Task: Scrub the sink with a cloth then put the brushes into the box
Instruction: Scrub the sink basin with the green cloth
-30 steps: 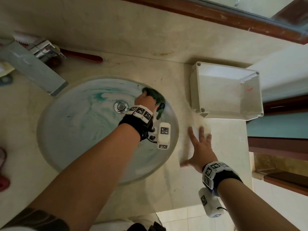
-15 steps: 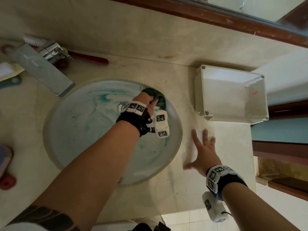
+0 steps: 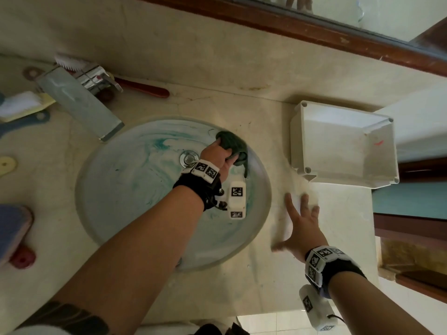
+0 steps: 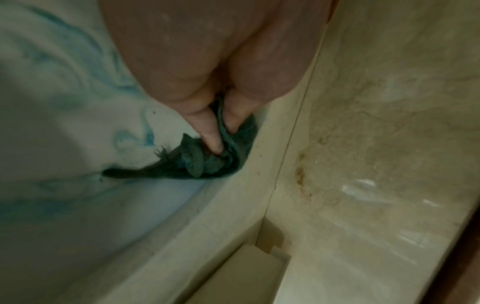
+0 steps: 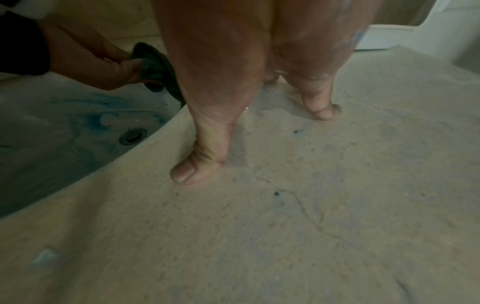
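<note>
A round sink (image 3: 135, 213) streaked with blue-green soap is set in the beige counter. My left hand (image 3: 219, 154) grips a dark green cloth (image 3: 232, 143) against the basin's far right wall, just right of the drain (image 3: 188, 157). In the left wrist view my fingers (image 4: 211, 133) dig into the bunched cloth (image 4: 192, 162) under the rim. My right hand (image 3: 301, 226) rests flat with spread fingers on the counter right of the sink; its thumb (image 5: 194, 164) presses the stone. An empty white box (image 3: 343, 143) stands at the right. A red-handled brush (image 3: 142, 88) lies behind the faucet.
A chrome faucet (image 3: 79, 97) reaches over the sink's upper left. More brushes lie at the left edge: a blue-handled one (image 3: 21, 122) and a red-ended one (image 3: 17, 238). A wood-framed mirror (image 3: 314, 27) runs along the back. The counter ends at the right, beyond the box.
My left hand has shifted the cloth slightly along the sink's far right wall. The right hand has stayed flat on the counter; the head view has shifted.
</note>
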